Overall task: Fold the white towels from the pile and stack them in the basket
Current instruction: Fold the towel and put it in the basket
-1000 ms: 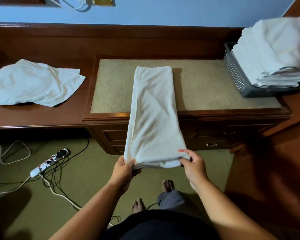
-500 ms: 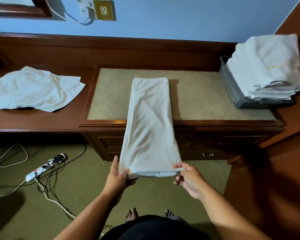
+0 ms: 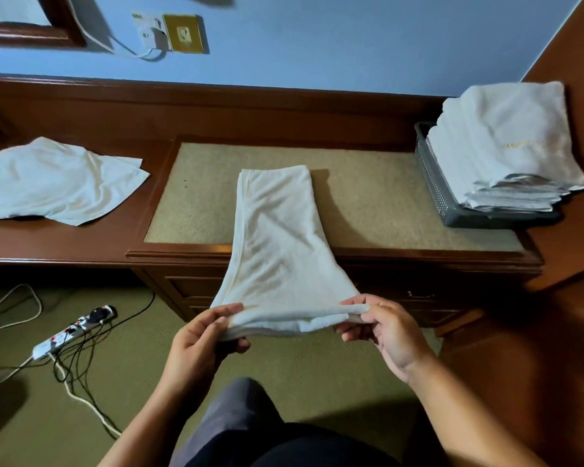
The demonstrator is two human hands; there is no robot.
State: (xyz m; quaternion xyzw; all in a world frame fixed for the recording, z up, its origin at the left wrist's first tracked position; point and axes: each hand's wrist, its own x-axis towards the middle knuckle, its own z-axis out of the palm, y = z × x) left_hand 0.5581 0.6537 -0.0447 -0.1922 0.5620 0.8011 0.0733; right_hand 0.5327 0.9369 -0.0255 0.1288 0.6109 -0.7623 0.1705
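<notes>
Towel (image 3: 277, 244): soft, limp and light, with no stiffness. It sags between grips, so I'd take it at the two near corners, as it's held now. Left hand (image 3: 203, 338) pinches the near-left corner, right hand (image 3: 381, 328) pinches the near-right one. Looks: white terry, folded into a long narrow strip, layered edges showing at the near end. Far end lies on the tan desk pad (image 3: 368, 203) at frame centre; near end is held off the desk edge, lower centre. Basket (image 3: 432, 176) upper right, folded stack (image 3: 506, 146) above its rim. Unfolded pile (image 3: 54, 180) at left.
</notes>
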